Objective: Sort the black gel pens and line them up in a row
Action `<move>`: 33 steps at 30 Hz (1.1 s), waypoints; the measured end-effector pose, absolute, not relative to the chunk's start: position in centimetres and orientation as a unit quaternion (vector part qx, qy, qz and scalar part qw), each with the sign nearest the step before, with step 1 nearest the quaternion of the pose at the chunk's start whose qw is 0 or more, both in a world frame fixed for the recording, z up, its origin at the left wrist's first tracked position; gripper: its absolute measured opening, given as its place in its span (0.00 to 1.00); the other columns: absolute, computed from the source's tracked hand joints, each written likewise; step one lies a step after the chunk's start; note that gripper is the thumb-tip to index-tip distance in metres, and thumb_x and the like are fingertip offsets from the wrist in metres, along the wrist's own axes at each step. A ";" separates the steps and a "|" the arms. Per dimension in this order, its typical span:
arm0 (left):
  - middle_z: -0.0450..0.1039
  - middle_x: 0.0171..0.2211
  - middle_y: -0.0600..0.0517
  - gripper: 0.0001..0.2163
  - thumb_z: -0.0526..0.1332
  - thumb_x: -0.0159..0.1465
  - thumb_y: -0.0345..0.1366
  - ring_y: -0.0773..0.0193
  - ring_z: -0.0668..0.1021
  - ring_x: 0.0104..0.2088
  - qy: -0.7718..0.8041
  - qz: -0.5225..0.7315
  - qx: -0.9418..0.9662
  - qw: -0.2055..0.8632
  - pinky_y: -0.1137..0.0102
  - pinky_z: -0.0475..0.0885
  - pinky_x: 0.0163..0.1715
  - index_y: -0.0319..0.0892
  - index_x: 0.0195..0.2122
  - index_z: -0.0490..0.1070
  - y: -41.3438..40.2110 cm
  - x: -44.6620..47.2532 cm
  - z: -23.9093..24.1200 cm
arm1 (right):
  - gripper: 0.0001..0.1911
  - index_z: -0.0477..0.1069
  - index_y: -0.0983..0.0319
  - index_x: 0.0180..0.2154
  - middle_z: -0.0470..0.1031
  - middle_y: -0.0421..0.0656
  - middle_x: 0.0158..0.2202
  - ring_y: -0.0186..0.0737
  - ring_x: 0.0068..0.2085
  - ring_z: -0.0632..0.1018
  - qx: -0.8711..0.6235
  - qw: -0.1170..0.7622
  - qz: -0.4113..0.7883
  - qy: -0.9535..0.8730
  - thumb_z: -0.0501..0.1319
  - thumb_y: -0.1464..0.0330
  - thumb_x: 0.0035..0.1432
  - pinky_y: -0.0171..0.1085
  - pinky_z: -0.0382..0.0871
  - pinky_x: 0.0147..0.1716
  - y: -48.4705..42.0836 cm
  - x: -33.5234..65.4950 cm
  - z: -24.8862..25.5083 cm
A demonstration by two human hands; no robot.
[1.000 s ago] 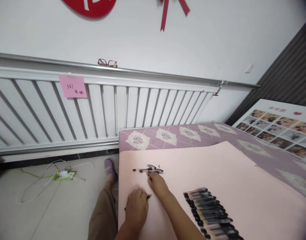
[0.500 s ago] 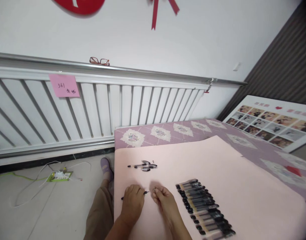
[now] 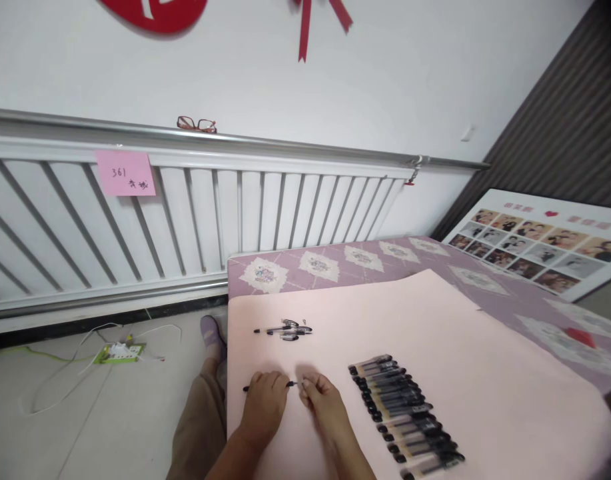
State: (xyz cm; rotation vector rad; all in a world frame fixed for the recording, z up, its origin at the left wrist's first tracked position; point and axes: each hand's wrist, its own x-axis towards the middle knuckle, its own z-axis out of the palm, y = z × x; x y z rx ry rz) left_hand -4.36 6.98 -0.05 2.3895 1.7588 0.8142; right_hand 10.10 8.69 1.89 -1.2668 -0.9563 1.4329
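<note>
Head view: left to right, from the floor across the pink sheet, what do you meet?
Power strip on the floor → left hand, gripping a black pen → right hand → row of black pens.

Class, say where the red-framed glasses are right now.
In the head view, upper left: the glasses rest on the radiator's top rail, above and right of the pink note.

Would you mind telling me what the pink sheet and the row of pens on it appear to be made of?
The pink sheet looks like matte paper or thin card: flat, no shine, clean-cut edges. The row of pens seems plastic: glossy black caps and ends, pale barrels. The thin dark pen in the left hand is too small to judge.
</note>
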 end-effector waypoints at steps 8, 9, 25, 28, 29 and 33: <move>0.72 0.34 0.53 0.08 0.52 0.64 0.29 0.62 0.73 0.36 0.575 0.259 0.775 0.030 0.64 0.63 0.42 0.44 0.38 0.69 7.0 -4.4 0.3 | 0.13 0.67 0.61 0.26 0.62 0.33 0.17 0.30 0.20 0.62 -0.526 0.470 0.578 -0.410 0.63 0.59 0.42 0.32 0.54 0.22 8.7 9.9 1.9; 0.72 0.34 0.53 0.07 0.52 0.64 0.29 0.62 0.73 0.36 0.577 0.258 0.774 0.028 0.64 0.63 0.42 0.44 0.38 0.69 7.0 -4.4 0.3 | 0.13 0.67 0.61 0.26 0.62 0.33 0.17 0.30 0.20 0.62 -0.527 0.469 0.576 -0.413 0.63 0.59 0.42 0.32 0.54 0.22 8.7 10.0 1.8; 0.72 0.34 0.53 0.07 0.52 0.64 0.29 0.62 0.73 0.37 0.568 0.262 0.779 0.038 0.64 0.63 0.41 0.44 0.38 0.68 7.0 -4.4 0.3 | 0.05 0.71 0.60 0.26 0.74 0.39 0.26 0.39 0.31 0.73 -0.561 0.403 0.473 -0.547 0.59 0.66 0.46 0.35 0.65 0.34 8.6 10.4 2.6; 0.72 0.34 0.52 0.08 0.50 0.65 0.29 0.62 0.73 0.37 0.559 0.264 0.785 0.041 0.65 0.63 0.41 0.44 0.37 0.68 7.0 -4.5 0.3 | 0.05 0.72 0.60 0.27 0.76 0.40 0.28 0.41 0.33 0.75 -0.557 0.389 0.443 -0.585 0.58 0.67 0.48 0.37 0.67 0.37 8.7 10.5 2.5; 0.72 0.34 0.52 0.09 0.50 0.65 0.29 0.62 0.73 0.37 0.556 0.265 0.787 0.043 0.65 0.63 0.41 0.44 0.38 0.68 7.0 -4.5 0.3 | 0.05 0.72 0.60 0.27 0.76 0.40 0.28 0.41 0.33 0.75 -0.554 0.388 0.440 -0.590 0.58 0.67 0.48 0.37 0.67 0.37 8.7 10.5 2.4; 0.72 0.34 0.52 0.10 0.49 0.66 0.29 0.62 0.72 0.37 0.545 0.269 0.793 0.052 0.65 0.63 0.42 0.44 0.38 0.69 7.0 -4.5 0.3 | 0.05 0.72 0.60 0.27 0.76 0.41 0.29 0.41 0.34 0.75 -0.546 0.381 0.440 -0.603 0.57 0.67 0.48 0.37 0.68 0.37 8.8 10.6 2.0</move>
